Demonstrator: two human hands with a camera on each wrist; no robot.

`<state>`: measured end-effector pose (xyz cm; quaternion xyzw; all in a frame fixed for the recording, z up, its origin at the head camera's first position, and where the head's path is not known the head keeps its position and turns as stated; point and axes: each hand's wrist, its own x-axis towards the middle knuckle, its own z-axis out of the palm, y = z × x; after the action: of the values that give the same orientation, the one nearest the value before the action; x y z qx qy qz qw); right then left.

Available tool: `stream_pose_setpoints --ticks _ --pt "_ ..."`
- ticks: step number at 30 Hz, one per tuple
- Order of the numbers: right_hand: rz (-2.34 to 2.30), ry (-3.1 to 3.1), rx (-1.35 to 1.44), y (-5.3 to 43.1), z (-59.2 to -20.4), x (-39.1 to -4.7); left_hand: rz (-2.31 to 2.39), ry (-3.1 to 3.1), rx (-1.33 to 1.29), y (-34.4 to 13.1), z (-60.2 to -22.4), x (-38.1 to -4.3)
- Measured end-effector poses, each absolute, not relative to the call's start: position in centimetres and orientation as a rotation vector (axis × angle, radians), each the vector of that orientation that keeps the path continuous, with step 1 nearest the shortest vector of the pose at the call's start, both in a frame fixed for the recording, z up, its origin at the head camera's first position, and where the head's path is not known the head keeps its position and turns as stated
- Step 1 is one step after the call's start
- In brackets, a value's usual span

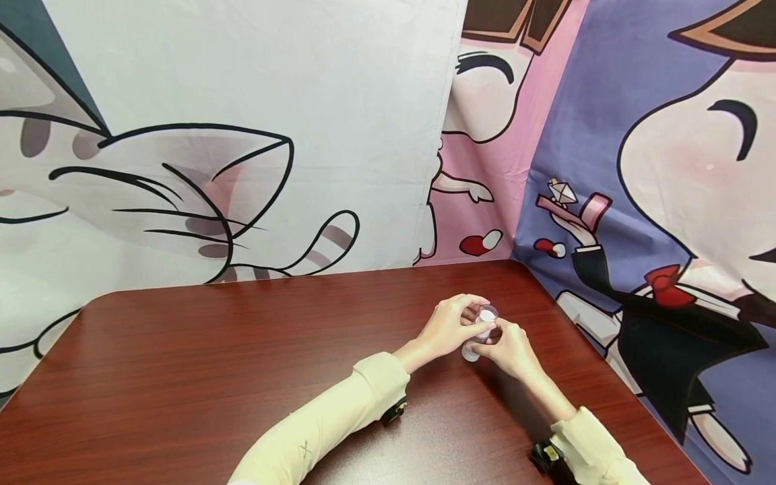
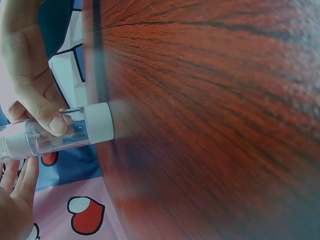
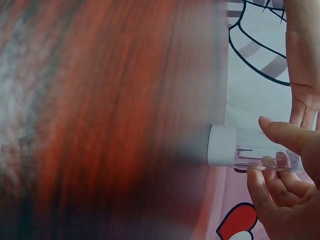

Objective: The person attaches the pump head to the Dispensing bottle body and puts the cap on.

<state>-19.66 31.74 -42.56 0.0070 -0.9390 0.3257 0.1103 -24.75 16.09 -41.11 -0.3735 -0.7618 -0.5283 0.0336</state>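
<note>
A clear plastic bottle [image 1: 486, 315] with a white base [image 2: 99, 122] stands upright near the far right of the table. My right hand [image 1: 514, 351] grips its transparent lower body, thumb on one side and fingers on the other, as the right wrist view shows. Around the upper part curls my left hand [image 1: 450, 326], its thumb and fingers on either side of the top. A white inner piece [image 2: 16, 145] shows through the clear wall in the left wrist view. The base [image 3: 222, 145] appears to rest on the tabletop. Part of the bottle's middle is hidden by fingers.
The reddish-brown wooden table [image 1: 200, 377] has rounded far corners. Behind it hangs a white cloth backdrop [image 1: 364, 101] with a cartoon cat, and at the right a pink and blue one [image 1: 582, 121]. Small black devices [image 1: 394, 409] sit at both wrists.
</note>
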Motion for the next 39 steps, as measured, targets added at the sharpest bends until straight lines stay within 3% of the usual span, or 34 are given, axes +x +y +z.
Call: stream_pose_setpoints --ticks 39 --pt "0.92 -2.742 0.064 31.9 -42.5 -19.78 -1.469 -2.362 -1.248 16.01 -41.15 -25.21"
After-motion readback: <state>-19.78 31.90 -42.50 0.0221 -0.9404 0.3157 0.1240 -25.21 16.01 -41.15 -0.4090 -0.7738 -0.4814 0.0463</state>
